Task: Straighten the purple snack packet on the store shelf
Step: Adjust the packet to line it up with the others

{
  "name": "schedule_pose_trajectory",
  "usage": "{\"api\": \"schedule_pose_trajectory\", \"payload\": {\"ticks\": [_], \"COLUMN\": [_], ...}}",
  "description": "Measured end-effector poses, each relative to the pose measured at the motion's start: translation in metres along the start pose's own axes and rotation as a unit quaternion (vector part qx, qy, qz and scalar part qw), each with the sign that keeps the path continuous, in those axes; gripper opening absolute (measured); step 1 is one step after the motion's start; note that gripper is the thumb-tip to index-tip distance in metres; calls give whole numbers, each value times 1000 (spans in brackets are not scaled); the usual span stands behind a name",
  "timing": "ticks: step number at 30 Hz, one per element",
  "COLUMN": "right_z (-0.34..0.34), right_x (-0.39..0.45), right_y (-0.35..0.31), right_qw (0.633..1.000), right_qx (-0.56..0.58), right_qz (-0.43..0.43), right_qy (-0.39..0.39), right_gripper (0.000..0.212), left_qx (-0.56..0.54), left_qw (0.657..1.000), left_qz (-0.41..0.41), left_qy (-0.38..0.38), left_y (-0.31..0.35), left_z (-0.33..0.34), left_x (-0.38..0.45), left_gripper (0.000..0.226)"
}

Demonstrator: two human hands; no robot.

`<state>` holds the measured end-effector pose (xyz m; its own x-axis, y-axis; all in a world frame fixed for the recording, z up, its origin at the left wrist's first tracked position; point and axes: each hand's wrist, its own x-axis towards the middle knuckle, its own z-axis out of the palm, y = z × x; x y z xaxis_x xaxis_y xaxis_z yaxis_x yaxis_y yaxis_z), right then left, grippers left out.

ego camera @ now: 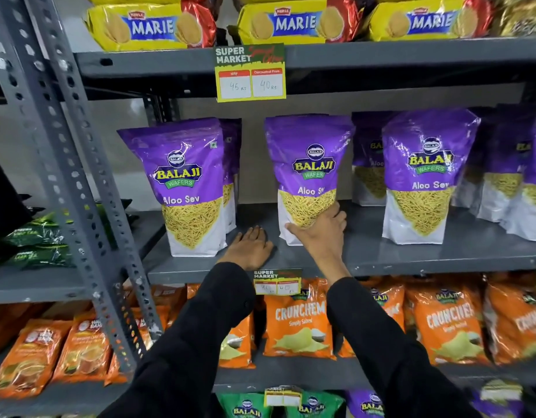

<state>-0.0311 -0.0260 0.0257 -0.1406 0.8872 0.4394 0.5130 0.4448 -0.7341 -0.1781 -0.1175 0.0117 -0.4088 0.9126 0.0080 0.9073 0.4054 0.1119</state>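
A purple Aloo Sev snack packet (307, 164) stands upright in the middle of the grey metal shelf (381, 257). My right hand (321, 227) grips its lower front, thumb to the left and fingers around the right side. My left hand (250, 247) lies flat, palm down, on the shelf just left of the packet, apart from it and holding nothing. Both arms wear black sleeves.
Matching purple packets stand to the left (190, 188) and right (423, 176), with more behind. Yellow Marie biscuit packs (152, 25) fill the shelf above, orange Crunchem bags (300, 321) the one below. A price tag (250, 73) hangs overhead. A perforated grey upright (64, 164) stands at the left.
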Motion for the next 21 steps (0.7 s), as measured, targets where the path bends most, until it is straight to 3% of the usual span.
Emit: {"api": "schedule_pose_trajectory", "payload": {"ticks": [21], "right_z": [-8], "right_x": [-23], "right_y": [0], "right_qw": [999], "right_qx": [-13], "right_qz": [-3], "right_qy": [35], "right_gripper": [128], "left_qx": [14], "left_qw": [1000], "left_qz": [-9], "left_qy": [-4], "left_y": [3], "left_z": [-2], "left_x": [-4], "left_gripper": [63]}}
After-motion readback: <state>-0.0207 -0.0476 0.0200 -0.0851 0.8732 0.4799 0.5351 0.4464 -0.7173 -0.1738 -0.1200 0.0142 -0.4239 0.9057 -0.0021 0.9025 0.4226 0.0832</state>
